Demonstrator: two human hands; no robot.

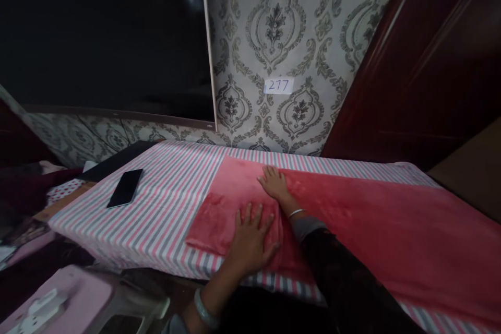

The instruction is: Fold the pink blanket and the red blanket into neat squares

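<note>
A pink-red plush blanket (pixel 376 219) stretches across the right part of the table, and its left end is folded over into a second layer (pixel 213 219). My left hand (pixel 250 242) lies flat on the near part of this folded layer, fingers spread. Farther back, my right hand (pixel 274 183) rests palm down near the fold's right edge, its fingers extended. Neither hand grips the fabric. Beneath the blanket is a pink, grey and white striped tablecloth (pixel 156 188).
A dark smartphone (pixel 126 188) lies on the cloth at left. Behind are a large television (pixel 105 36) and a wall label reading 277 (pixel 278 85). A pink stool (pixel 74 297) bearing a white power strip (pixel 41 313) stands at the lower left. A cardboard-brown panel (pixel 469 162) borders the right.
</note>
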